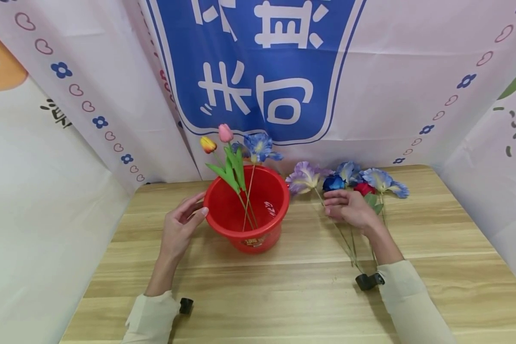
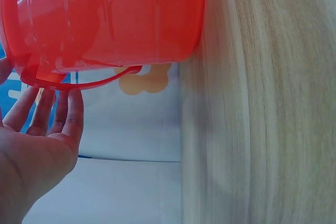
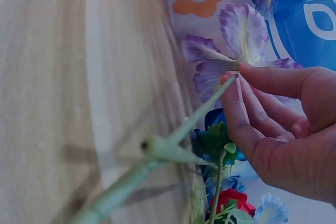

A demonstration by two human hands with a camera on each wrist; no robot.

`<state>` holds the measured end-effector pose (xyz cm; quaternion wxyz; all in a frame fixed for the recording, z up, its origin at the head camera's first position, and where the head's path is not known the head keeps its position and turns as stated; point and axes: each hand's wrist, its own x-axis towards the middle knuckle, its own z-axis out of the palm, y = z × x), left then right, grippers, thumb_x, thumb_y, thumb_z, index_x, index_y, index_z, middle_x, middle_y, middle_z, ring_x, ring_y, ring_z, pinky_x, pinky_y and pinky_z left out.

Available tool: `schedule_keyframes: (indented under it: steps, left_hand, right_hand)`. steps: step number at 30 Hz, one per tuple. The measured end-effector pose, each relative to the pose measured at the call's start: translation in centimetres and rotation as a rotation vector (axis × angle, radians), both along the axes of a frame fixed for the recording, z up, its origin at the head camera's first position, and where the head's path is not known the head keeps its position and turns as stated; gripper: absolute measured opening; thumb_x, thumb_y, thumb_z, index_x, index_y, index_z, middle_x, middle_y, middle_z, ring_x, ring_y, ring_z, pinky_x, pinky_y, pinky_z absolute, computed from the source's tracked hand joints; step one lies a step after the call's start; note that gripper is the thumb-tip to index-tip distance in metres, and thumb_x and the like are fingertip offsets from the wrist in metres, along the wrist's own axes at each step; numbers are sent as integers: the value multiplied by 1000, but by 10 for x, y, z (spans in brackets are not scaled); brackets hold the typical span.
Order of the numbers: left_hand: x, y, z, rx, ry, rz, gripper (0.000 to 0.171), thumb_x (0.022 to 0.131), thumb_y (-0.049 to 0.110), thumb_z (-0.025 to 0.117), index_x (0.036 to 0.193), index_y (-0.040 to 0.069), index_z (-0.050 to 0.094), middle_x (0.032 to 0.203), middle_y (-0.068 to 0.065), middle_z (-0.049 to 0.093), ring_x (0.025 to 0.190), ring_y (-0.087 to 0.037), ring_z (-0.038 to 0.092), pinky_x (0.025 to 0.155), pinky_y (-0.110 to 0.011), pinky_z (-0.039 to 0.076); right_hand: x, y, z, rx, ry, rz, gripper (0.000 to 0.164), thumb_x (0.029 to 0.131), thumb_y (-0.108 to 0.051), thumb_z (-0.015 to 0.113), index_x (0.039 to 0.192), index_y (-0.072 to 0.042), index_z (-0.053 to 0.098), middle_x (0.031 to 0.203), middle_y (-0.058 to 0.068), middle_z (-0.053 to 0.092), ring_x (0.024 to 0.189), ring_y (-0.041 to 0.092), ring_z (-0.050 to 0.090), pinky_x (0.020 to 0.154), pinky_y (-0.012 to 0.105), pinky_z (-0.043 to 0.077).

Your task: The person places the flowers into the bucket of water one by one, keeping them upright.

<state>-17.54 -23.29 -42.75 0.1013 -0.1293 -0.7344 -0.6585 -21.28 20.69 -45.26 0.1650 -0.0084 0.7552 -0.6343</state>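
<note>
Bucket (image 1: 260,241), red: is standing upright on the surface (image 1: 305,296), holding two tulips (image 1: 225,133) and a blue iris (image 1: 258,145). Left hand (image 1: 180,224): is touching the bucket's left side, grip spread, probably steadying it. Right hand (image 1: 350,208): is pinching a purple iris (image 1: 304,177) right of the bucket, grip together just below the bloom, presumably for control. Blue rose (image 1: 334,183): is lying farther right.

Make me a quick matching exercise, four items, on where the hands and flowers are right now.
1. Left hand
2. Right hand
3. Pink tulip
4. Red flower

A. Stem inside the red bucket
B. Lying on the table
C. At the bucket's rim
D. At the purple flower's stem

Pairs: 1-C, 2-D, 3-A, 4-B
</note>
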Motion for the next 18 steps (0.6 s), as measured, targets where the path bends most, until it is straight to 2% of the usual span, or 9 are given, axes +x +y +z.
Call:
schedule_keyframes:
  steps: [3,8,15,18]
  left_hand:
    - [-1,-1,0,-3,3,-6,43,95,7,66,137,1,58,136,-15,59,119,-19,61,94,-24,54]
    - [-1,-1,0,-7,0,-8,42,95,9,66,136,3,59,136,-13,59,119,-19,61,94,-25,54]
    - [0,0,0,-8,3,-9,42,95,8,66,136,2,59,136,-14,58,119,-19,61,94,-25,54]
    - [0,0,1,-5,4,-7,42,95,8,66,136,1,59,136,-15,58,119,-19,61,94,-24,54]
  right_hand:
    - [1,-2,4,6,22,-8,51,92,0,67,140,-1,51,136,29,54,117,39,61,91,41,58]
    - [4,-4,11,15,99,-38,48,90,3,67,137,1,54,131,28,58,116,38,62,85,31,60]
    - [8,-7,23,-35,184,-119,51,89,5,68,137,5,52,125,20,62,99,12,69,85,26,59]
    - [10,-7,27,-45,211,-159,49,89,1,70,135,4,54,125,19,62,100,12,68,85,25,59]
